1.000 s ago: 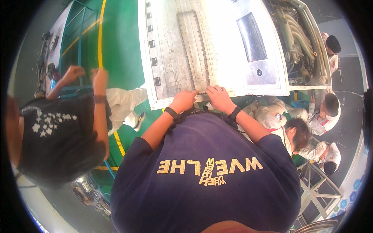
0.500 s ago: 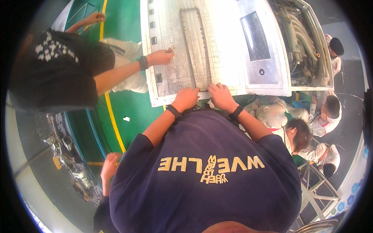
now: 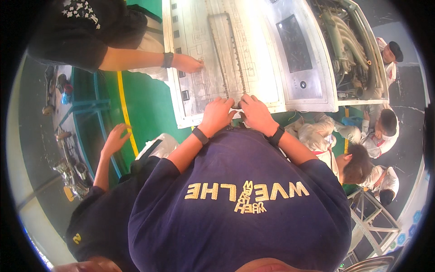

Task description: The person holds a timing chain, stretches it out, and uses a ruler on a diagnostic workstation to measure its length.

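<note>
A slanted silver metal panel (image 3: 192,100) lies in front of me, with a line diagram, square black switches and two long rows of small dark terminals. At its near edge, my left hand (image 3: 216,113) and my right hand (image 3: 255,113) are close together, both with curled fingers. Fingertips and thumbs meet by the lower ends of the terminal rows. Something small and whitish shows between the hands; whether they hold it I cannot make out. To the left, a co-worker's hand (image 3: 190,64) has its fingertips at the panel's diagram.
Right of the panel is a dark display window (image 3: 294,44) in the same housing, then an engine (image 3: 346,50) with curved pipes. People in white crouch at the right. A second person's hand (image 3: 116,138) is at my left. Metal parts (image 3: 72,165) lie on a far-left bench.
My hands stay at the panel's edge, drawn slightly closer together. The co-worker in black has moved forward, hand still on the panel. Another person has come in at my lower left.
</note>
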A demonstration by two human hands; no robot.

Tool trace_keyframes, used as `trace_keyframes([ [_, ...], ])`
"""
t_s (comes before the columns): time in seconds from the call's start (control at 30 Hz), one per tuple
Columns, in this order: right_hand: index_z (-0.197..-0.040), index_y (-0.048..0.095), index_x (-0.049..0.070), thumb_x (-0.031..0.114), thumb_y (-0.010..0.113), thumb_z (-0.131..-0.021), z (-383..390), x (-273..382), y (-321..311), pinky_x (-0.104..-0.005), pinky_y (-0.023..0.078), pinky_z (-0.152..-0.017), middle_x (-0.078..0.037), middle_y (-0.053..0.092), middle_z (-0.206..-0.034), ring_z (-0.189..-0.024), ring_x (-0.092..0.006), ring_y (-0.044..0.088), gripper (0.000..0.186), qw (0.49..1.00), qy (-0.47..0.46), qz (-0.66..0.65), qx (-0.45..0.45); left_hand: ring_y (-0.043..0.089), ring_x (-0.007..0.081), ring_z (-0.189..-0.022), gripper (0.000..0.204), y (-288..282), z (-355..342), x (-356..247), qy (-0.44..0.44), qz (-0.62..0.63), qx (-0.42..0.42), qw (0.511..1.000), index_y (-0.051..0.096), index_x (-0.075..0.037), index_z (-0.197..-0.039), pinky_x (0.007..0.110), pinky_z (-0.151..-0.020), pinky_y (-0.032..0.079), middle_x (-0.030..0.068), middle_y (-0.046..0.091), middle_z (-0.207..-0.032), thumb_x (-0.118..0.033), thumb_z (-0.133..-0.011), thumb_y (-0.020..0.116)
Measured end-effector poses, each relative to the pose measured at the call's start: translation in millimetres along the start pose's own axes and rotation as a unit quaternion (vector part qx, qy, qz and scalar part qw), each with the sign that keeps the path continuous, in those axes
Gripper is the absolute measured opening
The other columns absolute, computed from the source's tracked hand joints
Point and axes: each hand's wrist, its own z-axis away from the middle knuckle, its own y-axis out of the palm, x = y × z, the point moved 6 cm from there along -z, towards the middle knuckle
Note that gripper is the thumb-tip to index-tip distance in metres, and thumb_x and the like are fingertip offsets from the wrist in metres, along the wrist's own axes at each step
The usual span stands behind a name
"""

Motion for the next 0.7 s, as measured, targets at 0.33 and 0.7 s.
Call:
trace_keyframes([
  [0.33,-0.090,0.065,0.007,0.013,0.070,-0.080,38.2,7.5,-14.0,-0.0437,0.050,-0.075,-0.009,0.057,-0.098,-0.095,-0.0310,0.059,0.013,0.998,0.040,0.009,0.047,0.057,0.0333,-0.100,0.024,-6.1,14.3,-38.1,0.129,0.074,-0.032,0.988,0.065,-0.008,-0.089,0.047,-0.086,0.049,0.0103,0.061,-0.104,-0.020,-0.076,0.081],
  [0.7,-0.078,0.064,0.008,0.014,0.079,-0.073,18.5,13.1,-102.5,-0.0495,0.049,-0.090,-0.009,0.064,-0.091,-0.109,-0.0370,0.060,0.017,0.997,-0.043,0.006,-0.062,0.065,0.0351,-0.080,0.021,-61.4,-23.2,-65.6,0.157,0.093,0.063,0.981,0.066,-0.009,-0.094,0.045,-0.084,0.050,0.0126,0.066,-0.079,-0.024,-0.083,0.075],
])
